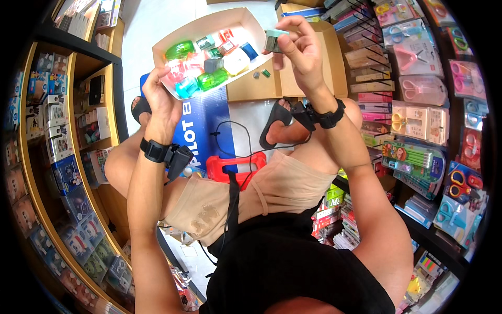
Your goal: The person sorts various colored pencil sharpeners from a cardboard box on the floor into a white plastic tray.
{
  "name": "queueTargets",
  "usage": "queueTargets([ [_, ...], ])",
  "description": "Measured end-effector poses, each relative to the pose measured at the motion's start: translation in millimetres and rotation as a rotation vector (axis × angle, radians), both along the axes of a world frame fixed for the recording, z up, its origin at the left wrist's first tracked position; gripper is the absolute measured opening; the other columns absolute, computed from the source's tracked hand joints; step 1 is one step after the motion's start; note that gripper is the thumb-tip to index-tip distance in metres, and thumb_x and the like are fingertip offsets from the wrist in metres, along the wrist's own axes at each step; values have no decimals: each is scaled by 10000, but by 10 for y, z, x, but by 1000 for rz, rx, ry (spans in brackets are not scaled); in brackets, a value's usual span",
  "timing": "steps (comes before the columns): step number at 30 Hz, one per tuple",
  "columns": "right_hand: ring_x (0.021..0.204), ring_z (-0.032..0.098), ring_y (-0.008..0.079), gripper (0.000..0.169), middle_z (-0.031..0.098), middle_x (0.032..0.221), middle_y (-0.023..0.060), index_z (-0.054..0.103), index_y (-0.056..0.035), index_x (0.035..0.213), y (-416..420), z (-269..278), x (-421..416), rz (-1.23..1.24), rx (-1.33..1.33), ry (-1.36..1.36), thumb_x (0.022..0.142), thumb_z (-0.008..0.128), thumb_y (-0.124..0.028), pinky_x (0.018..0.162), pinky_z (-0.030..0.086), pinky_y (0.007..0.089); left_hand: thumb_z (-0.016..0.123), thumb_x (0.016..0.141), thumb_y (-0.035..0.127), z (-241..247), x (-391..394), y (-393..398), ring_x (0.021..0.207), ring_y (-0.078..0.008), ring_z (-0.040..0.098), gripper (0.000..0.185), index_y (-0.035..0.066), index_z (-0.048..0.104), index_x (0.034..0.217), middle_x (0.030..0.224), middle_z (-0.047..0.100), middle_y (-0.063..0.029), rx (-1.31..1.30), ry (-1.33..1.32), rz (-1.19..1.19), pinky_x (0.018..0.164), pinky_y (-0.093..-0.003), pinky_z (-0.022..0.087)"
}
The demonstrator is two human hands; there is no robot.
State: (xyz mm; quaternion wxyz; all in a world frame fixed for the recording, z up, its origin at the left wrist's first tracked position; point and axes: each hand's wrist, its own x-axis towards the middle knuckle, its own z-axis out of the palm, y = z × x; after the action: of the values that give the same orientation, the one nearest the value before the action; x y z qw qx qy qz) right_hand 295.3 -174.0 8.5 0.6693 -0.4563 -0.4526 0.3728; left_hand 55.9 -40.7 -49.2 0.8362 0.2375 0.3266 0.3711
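My left hand grips the near left corner of a white cardboard box, which is tilted. Inside lie several small plastic items: green translucent ones, a blue one, pink ones and a dark grey one, which look like pencil sharpeners. To the right of the box, my right hand holds up a small pencil sharpener with a pale teal top and a dark see-through body, between thumb and fingers. Below it, two tiny sharpeners rest on an open brown cardboard box.
Shelves of boxed goods stand on the left. Hooks with packaged scissors and stationery line the right. A blue printed board and a red plastic frame lie between my legs, with a black cable across them.
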Motion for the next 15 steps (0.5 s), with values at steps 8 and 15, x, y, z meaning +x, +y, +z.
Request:
queueTargets([
  [8,478,344,6,294,453,567,-56,504,-54,803,22,-103,58,-276,-23,-545,814,770,-177,423,251,196,555,838,212,-19,-16,-12,989,-228,629,381,-23,566,1138,1094,652,-140,19,-12,-62,921,-343,480],
  [15,467,369,37,354,427,502,-28,502,-46,664,60,-137,3,-470,-95,-639,820,760,-232,427,292,216,557,831,198,-58,-2,-59,971,-221,628,373,-20,573,1133,1075,656,-135,32,-2,-88,913,-335,478],
])
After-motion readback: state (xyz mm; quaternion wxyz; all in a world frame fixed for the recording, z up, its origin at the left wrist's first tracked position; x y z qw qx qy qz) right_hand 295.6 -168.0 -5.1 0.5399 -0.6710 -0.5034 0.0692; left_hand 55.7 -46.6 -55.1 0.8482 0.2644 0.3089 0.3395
